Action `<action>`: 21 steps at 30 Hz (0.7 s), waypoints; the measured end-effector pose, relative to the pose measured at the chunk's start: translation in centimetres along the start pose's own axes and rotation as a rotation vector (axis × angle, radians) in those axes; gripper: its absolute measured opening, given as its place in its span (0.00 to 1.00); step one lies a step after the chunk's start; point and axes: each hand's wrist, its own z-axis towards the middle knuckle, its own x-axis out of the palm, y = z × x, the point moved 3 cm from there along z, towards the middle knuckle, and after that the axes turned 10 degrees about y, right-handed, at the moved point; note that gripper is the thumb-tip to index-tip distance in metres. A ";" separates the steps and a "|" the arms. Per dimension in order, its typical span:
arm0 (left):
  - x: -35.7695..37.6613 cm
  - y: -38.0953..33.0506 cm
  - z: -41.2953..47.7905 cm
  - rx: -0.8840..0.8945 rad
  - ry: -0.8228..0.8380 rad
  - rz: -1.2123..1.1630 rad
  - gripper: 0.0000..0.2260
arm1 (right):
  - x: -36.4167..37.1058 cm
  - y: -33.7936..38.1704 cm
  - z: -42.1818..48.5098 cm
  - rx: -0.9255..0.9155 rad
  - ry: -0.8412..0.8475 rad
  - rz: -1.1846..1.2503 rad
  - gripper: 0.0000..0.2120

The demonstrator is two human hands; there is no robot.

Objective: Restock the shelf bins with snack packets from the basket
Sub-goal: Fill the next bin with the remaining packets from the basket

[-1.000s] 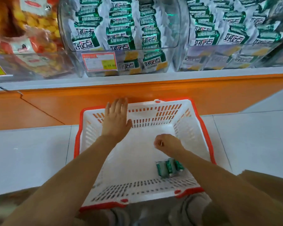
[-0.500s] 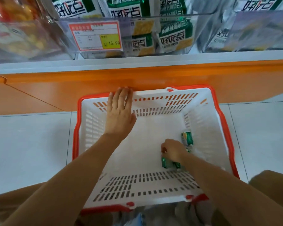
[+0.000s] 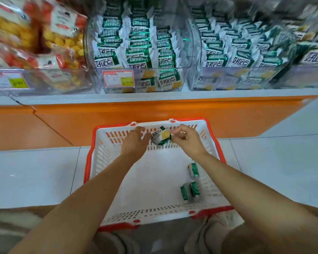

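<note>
A white basket [image 3: 95,162] with an orange rim stands on the floor below the shelf. My right hand [image 3: 188,141] pinches one green-and-white snack packet [image 3: 161,138] above the basket's far wall. My left hand [image 3: 136,142] is just left of that packet, its fingertips at the packet's edge; I cannot tell whether it grips it. Three more packets lie in the basket at the right: one [image 3: 193,170] by the wall and two [image 3: 189,191] side by side nearer me. Clear shelf bins [image 3: 184,68] above hold several rows of the same packets.
A bin of orange-and-yellow bagged snacks [image 3: 44,44] stands at the left of the shelf. A price tag [image 3: 118,78] hangs on the middle bin. The shelf has a white ledge and an orange base [image 3: 154,110]. Pale floor tiles surround the basket; my knees are at the bottom.
My right hand has risen from the basket floor with one packet. My left hand has gone to meet it near the far wall. The view has tilted up toward the bins.
</note>
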 end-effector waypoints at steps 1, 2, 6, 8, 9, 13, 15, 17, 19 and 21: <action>0.0 -0.6 -0.4 -0.041 0.092 -0.197 0.18 | -0.4 1.2 -0.4 -0.038 -0.028 0.028 0.13; 0.0 -1.3 -1.0 -0.060 0.181 -0.370 0.18 | -0.9 2.2 -0.7 -0.065 -0.051 0.046 0.13; -1.2 -4.0 -2.7 0.108 0.190 -0.552 0.11 | -2.0 5.6 -2.0 -0.168 -0.013 0.104 0.07; -2.1 -4.9 -3.5 0.220 0.127 -0.488 0.08 | -2.6 7.1 -2.8 -0.222 0.014 0.089 0.08; -2.5 -5.4 -3.9 0.277 0.117 -0.475 0.08 | -2.9 8.0 -3.1 -0.248 0.013 0.085 0.12; -4.3 -6.9 -5.3 0.433 0.079 -0.466 0.10 | -3.8 10.9 -3.3 -0.325 0.000 0.042 0.16; -5.3 -8.0 -5.9 0.491 0.017 -0.463 0.10 | -4.3 12.5 -3.2 -0.373 -0.010 -0.043 0.14; -6.4 -9.1 -6.0 0.550 -0.056 -0.429 0.10 | -5.0 14.1 -2.9 -0.409 -0.020 -0.069 0.13; -7.9 -10.4 -5.7 0.608 -0.132 -0.390 0.10 | -5.9 15.9 -2.5 -0.453 -0.027 -0.069 0.13; -9.4 -12.1 -5.5 0.664 -0.190 -0.344 0.11 | -7.1 17.8 -1.7 -0.509 -0.048 -0.080 0.13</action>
